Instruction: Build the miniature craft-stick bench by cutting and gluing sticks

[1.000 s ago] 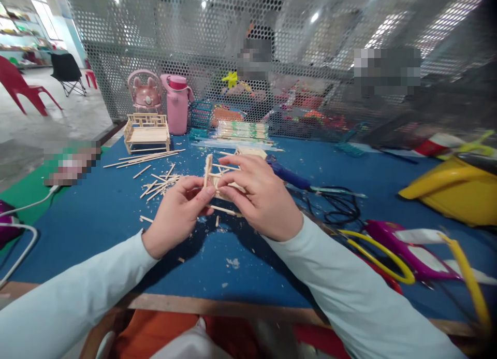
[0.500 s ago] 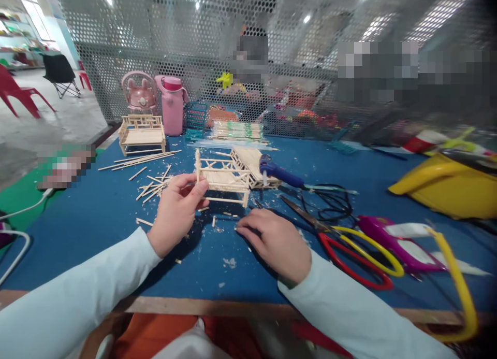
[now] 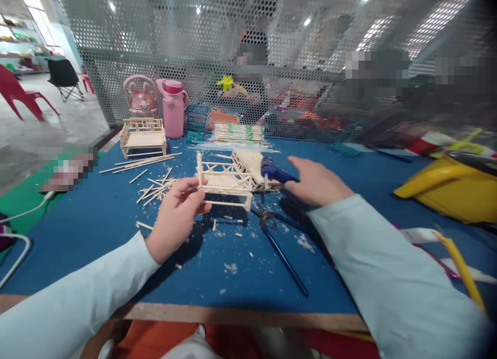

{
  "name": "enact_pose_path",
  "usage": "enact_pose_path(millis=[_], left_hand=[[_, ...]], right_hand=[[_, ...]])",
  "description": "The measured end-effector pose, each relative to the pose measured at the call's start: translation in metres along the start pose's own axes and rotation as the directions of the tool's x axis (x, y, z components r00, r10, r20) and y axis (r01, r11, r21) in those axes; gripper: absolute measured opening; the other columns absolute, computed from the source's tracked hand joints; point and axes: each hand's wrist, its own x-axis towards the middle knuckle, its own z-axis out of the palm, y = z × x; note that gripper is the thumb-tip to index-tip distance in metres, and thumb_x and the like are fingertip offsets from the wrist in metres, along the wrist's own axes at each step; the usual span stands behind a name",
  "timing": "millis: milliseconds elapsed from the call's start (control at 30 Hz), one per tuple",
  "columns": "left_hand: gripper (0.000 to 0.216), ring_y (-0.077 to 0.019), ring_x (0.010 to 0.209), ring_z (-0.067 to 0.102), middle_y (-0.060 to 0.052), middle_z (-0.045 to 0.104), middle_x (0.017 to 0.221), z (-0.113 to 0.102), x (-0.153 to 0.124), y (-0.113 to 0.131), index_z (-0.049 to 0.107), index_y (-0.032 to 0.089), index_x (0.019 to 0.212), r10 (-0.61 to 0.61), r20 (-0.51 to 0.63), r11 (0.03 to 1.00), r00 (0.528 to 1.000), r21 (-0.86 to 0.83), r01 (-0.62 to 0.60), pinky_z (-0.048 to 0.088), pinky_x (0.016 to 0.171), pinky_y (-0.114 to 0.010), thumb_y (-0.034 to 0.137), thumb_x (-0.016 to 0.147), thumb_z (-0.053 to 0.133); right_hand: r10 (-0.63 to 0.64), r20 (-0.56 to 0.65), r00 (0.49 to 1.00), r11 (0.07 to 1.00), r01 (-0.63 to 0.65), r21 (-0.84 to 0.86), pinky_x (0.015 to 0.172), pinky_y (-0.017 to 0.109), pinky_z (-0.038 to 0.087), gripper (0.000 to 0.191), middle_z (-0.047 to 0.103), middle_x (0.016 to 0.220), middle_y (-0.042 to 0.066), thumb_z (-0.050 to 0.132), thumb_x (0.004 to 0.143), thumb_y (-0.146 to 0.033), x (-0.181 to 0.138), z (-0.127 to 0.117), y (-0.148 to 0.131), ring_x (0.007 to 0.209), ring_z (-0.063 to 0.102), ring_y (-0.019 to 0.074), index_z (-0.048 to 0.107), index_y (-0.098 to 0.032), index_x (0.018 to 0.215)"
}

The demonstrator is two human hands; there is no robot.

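My left hand [image 3: 179, 214] pinches the left end of a small stick-built bench [image 3: 227, 185] with crossed railing, tilted above the blue table. My right hand [image 3: 320, 182] is at the handle of a blue glue gun [image 3: 274, 171], its fingers apart around the handle's end. The gun's front rests over another stick-built piece [image 3: 248, 162] with a flat slatted top, just behind the bench. Pliers [image 3: 277, 242] with dark blue handles lie open below my right hand. Small stick offcuts [image 3: 215, 225] are scattered near the bench.
A finished-looking stick bench [image 3: 143, 138] stands at the back left, beside a pink bottle [image 3: 173, 110]. Loose sticks [image 3: 157, 188] lie left of centre, with a bundle of packed sticks [image 3: 238, 132] behind. A yellow dustpan-like object [image 3: 450, 190] is at right. Perforated metal mesh [image 3: 178, 32] borders the back.
My right hand has moved from the table in front of the bench up and right to the glue gun. My forearm now covers the scissors, and the pliers show fully. My left hand keeps its hold.
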Motion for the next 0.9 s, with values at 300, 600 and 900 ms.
enact_pose_path(millis=[300,600,900], left_hand=[[0.033,-0.0130,0.080,0.056,-0.006,0.060,0.105,-0.010,-0.004,0.003,0.067,0.019,0.103,0.010,0.050,0.970,0.999,0.242,-0.022,0.052,0.063,-0.024,0.036,0.074,0.066],[0.032,-0.0164,0.087,0.057,-0.007,0.067,0.098,-0.006,-0.005,0.010,0.065,0.012,0.109,0.061,0.108,0.920,0.992,0.379,-0.097,0.045,0.087,-0.032,0.026,0.081,0.056],[0.035,-0.0089,0.059,0.049,-0.003,0.065,0.080,-0.003,-0.008,0.011,0.065,0.013,0.109,-0.024,0.039,0.934,0.999,0.356,0.009,0.043,0.049,-0.019,0.028,0.078,0.060]], right_hand=[[0.017,0.043,0.999,0.999,-0.015,-0.033,0.084,0.034,0.046,0.045,0.064,0.107,0.015,0.051,0.071,-0.021,0.010,0.029,0.005,0.098,0.061,0.0274,0.062,-0.011,0.114],[-0.028,0.060,0.998,0.973,0.014,0.232,0.067,0.030,0.045,0.038,0.070,0.089,0.009,0.059,0.069,-0.037,0.006,0.031,0.000,0.079,0.063,0.0239,0.068,-0.016,0.099],[0.277,-0.147,0.950,0.664,-0.079,0.743,0.053,0.029,0.039,0.042,0.064,0.074,0.007,0.044,0.082,-0.055,-0.004,0.006,0.003,0.049,0.046,0.0129,0.059,-0.016,0.089]])
